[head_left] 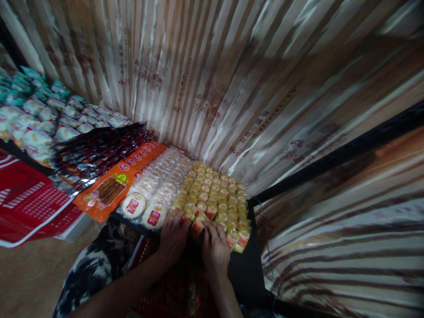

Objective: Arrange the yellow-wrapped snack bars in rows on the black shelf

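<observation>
My left hand (174, 236) is at the front edge of the rows of small yellow-wrapped snack packets (215, 190), its fingers curled onto the front packets. My right hand (216, 251) is beside it, fingers bent and pinching the edge of one yellow snack packet (198, 224) between the two hands. What lies under the fingertips is partly hidden. Left of these packets stand rows of round white crackers (154, 215) in clear wrappers, close to my left hand. An orange snack bag (109, 190) lies further left.
Dark shiny packets (99, 150) and white and teal snack bags (36, 110) fill the shelf's left. A red basket (36, 198) is at lower left. Striped printed sheeting (205, 79) hangs behind, and a black frame bar (331, 152) slants up on the right. The black shelf (248, 265) ends there.
</observation>
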### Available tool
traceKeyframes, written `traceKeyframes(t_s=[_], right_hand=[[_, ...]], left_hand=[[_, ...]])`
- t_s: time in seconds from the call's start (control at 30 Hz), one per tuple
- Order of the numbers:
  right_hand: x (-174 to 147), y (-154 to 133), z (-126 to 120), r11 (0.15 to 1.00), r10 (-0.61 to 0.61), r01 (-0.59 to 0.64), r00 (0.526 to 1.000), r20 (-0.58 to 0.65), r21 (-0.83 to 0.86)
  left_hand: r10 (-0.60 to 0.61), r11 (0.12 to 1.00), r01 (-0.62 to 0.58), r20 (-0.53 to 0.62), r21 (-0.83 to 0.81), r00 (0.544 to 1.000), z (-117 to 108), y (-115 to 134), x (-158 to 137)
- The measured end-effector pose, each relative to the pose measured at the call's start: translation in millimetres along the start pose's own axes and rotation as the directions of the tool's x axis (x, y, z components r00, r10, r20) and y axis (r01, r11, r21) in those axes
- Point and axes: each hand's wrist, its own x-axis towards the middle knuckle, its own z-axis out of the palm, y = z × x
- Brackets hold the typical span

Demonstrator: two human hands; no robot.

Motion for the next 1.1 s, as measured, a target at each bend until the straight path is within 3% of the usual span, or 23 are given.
traceKeyframes(t_s=[0.23, 0.5, 0.6, 0.7, 0.83, 0.97, 1.1], right_hand=[[16, -5, 9, 0.998, -0.023, 0.023, 1.0, -0.001, -0.055], [16, 2, 24, 0.991, 0.059, -0.059, 0.998, -0.004, -0.124], [14, 7, 26, 0.993, 0.09, -0.089, 0.996, 0.004, -0.074], [16, 13, 25, 0.997, 0.073, -0.073, 0.997, 0.031, 0.001], [20, 11, 21, 0.99, 0.125, -0.131, 0.987, 0.098, 0.053], [28, -18, -4, 0.955, 0.214, -0.23, 0.972, 0.1, 0.186], [45, -70, -66, 0.775, 0.388, -0.333, 0.922, 0.012, 0.537]], left_hand=[[0.006, 1.0, -0.006, 0.006, 0.011, 1.0, 1, 0, -4], [0.134, 0.991, -0.135, -0.035, -0.017, 0.99, -2, 7, -8], [0.212, 0.972, -0.205, 0.042, -0.118, 0.976, -2, 17, -18], [0.199, 0.97, -0.173, 0.151, -0.171, 0.968, 2, 26, -27], [0.15, 0.98, -0.118, 0.211, -0.158, 0.966, 14, 27, -33], [0.121, 0.99, -0.102, 0.222, -0.096, 0.967, 22, 22, -31], [0.133, 0.99, -0.139, 0.217, 0.014, 0.967, 21, 21, -30]])
